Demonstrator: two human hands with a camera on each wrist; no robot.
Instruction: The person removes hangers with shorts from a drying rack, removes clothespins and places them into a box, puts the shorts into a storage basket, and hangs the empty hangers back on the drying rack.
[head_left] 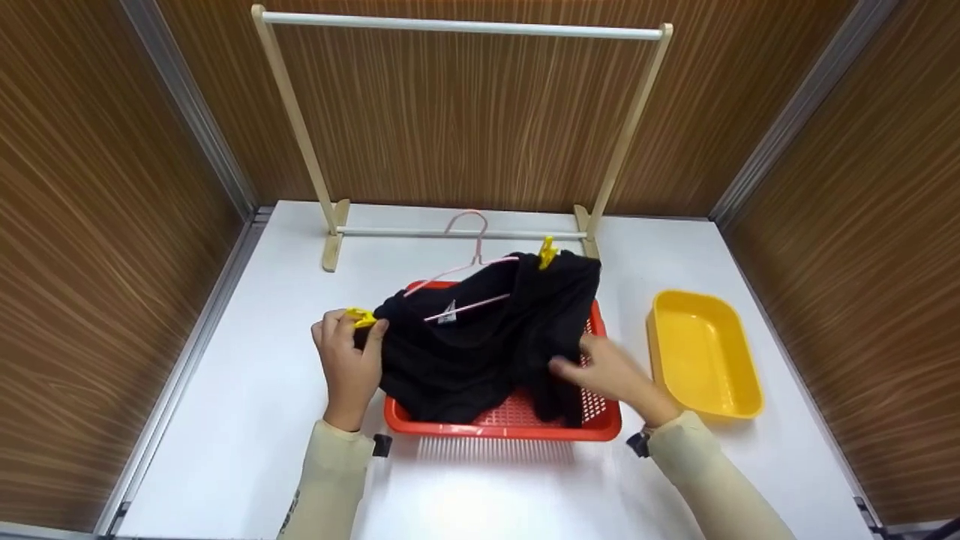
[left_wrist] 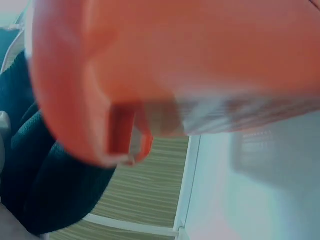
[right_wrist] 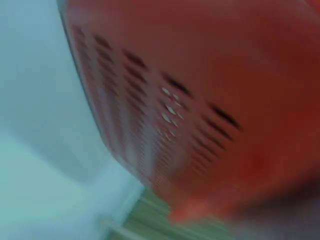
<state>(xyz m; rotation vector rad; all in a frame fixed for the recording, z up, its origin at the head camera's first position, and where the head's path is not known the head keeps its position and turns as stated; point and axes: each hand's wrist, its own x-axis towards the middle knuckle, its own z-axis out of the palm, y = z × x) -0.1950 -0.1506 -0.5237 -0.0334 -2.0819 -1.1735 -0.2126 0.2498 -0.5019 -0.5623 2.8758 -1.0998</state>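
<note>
A black shirt (head_left: pixel 480 360) lies bunched over a red basket (head_left: pixel 510 430), with a pink hanger (head_left: pixel 478 244) in its neck opening. The hanger's hook points toward the back. One yellow clip (head_left: pixel 547 253) grips the right shoulder of the cloth. At the left shoulder my left hand (head_left: pixel 351 367) pinches another yellow clip (head_left: pixel 361 318), its thumb against the black cloth. My right hand (head_left: pixel 611 367) is at the shirt's right side, over the basket edge. Its thumb lies on the cloth; the fingers are blurred and partly hidden, so the grip is unclear.
A wooden rack with a white top bar (head_left: pixel 465 25) stands behind the basket. To the right is a yellow tub (head_left: pixel 701 352) on the white table (head_left: pixel 225 435). Wood-grain panels enclose the table at the back and sides.
</note>
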